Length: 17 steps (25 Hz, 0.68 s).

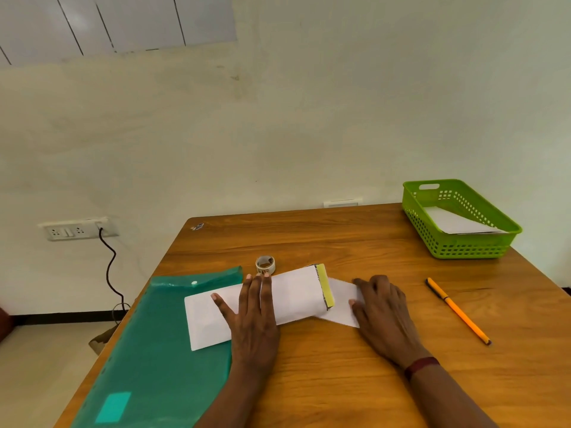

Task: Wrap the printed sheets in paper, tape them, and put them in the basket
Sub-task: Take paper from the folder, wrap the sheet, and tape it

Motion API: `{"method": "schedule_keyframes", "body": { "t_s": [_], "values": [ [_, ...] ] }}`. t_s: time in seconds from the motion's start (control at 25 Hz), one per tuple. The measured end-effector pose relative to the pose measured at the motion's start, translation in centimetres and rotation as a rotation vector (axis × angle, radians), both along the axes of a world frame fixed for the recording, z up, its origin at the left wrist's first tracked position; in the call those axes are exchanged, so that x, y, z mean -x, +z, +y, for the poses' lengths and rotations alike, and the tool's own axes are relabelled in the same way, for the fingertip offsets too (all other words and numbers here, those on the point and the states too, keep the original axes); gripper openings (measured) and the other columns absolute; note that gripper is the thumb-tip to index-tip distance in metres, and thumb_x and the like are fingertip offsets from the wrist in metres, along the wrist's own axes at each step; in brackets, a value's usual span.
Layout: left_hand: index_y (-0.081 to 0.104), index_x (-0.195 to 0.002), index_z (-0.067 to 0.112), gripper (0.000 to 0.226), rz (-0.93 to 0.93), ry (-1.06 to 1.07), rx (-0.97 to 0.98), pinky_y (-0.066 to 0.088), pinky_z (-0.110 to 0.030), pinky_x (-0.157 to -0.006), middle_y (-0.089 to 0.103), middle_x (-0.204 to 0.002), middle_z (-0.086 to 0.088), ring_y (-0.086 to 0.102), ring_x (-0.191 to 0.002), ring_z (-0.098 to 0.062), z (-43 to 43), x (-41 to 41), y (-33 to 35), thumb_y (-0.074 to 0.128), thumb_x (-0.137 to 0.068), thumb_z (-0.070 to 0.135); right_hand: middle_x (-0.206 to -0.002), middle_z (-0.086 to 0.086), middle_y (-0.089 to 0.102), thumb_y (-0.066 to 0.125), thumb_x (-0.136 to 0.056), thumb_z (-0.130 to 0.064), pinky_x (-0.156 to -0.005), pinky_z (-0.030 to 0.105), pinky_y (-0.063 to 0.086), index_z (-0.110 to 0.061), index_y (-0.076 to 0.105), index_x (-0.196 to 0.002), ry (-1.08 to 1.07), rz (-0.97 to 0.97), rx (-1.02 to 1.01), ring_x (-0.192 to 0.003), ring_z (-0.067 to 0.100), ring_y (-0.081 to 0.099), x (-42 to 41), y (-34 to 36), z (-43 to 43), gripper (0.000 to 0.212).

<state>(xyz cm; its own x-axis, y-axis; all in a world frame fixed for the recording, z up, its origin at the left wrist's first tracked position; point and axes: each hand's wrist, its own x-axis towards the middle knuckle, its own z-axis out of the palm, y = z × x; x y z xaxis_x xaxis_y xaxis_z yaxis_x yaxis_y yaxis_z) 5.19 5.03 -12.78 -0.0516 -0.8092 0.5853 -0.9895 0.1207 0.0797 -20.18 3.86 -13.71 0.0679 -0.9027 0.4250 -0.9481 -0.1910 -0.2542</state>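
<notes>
The half-wrapped bundle lies mid-counter (324,381), its long axis running from the left edge toward the right. The printed sheets (326,288) poke out of the white paper (293,291) at the right end. The left hand (253,307) presses flat on the wrap, its grip open, while the right hand (381,307) lies over the loose flap (340,304) beyond that end; whether its grip pinches the flap I cannot tell. The tape roll (265,264) stands just past the bundle toward the far edge, by the left fingertips, so that hand looks nearer for taping, while the basket (463,248) at the far right corner suits the right.
</notes>
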Motion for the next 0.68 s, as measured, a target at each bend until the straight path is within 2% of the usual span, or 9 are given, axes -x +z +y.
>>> {"method": "schedule_keyframes", "body": {
  "t_s": [0.16,0.24,0.36,0.48,0.68],
  "values": [
    [0.039,-0.143,0.008,0.082,0.025,0.02,0.002,0.001,-0.075,-0.109,0.05,-0.141,-0.016,0.041,-0.135,-0.033,-0.1,-0.2,-0.1,0.073,-0.069,0.0,-0.104,0.007,0.055,0.05,-0.098,-0.023,-0.081,0.043,0.047,-0.015,0.061,-0.116,-0.183,-0.212,0.127,-0.092,0.026,0.054,1.0,0.3,-0.5,0.023],
    [0.04,-0.142,0.008,0.082,0.036,0.02,0.002,0.001,-0.075,-0.11,0.051,-0.139,-0.017,0.042,-0.133,-0.033,-0.1,-0.2,-0.1,0.075,-0.068,0.001,-0.1,0.011,0.063,0.044,-0.1,-0.022,-0.078,0.045,0.046,-0.011,0.063,-0.11,-0.248,-0.35,0.186,-0.089,0.031,0.057,1.7,0.3,-0.7,0.024],
    [0.04,-0.142,0.008,0.083,0.036,0.014,-0.006,0.003,-0.076,-0.109,0.052,-0.138,-0.017,0.045,-0.131,-0.035,0.0,-0.1,-0.1,0.077,-0.068,0.004,-0.096,0.011,0.066,0.038,-0.099,-0.027,-0.077,0.042,0.042,-0.009,0.064,-0.105,-0.323,-0.478,0.28,-0.087,0.029,0.055,2.3,0.5,-0.4,0.033],
    [0.04,-0.141,0.007,0.084,0.038,0.01,-0.009,0.004,-0.076,-0.109,0.053,-0.137,-0.018,0.048,-0.13,-0.036,0.1,-0.2,-0.1,0.078,-0.066,0.004,-0.091,0.009,0.065,0.036,-0.099,-0.03,-0.075,0.041,0.04,-0.01,0.065,-0.101,-0.304,-0.479,0.348,-0.083,0.026,0.053,2.1,0.6,0.0,0.035],
    [0.039,-0.141,0.008,0.085,0.03,-0.002,0.013,0.004,-0.076,-0.109,0.054,-0.136,-0.018,0.048,-0.129,-0.036,0.1,-0.2,-0.2,0.078,-0.066,0.004,-0.083,0.004,0.062,0.039,-0.095,-0.032,-0.077,0.043,0.038,-0.015,0.068,-0.097,-0.249,-0.317,0.377,-0.083,0.025,0.051,2.2,0.4,0.2,0.034]
  ]
}}
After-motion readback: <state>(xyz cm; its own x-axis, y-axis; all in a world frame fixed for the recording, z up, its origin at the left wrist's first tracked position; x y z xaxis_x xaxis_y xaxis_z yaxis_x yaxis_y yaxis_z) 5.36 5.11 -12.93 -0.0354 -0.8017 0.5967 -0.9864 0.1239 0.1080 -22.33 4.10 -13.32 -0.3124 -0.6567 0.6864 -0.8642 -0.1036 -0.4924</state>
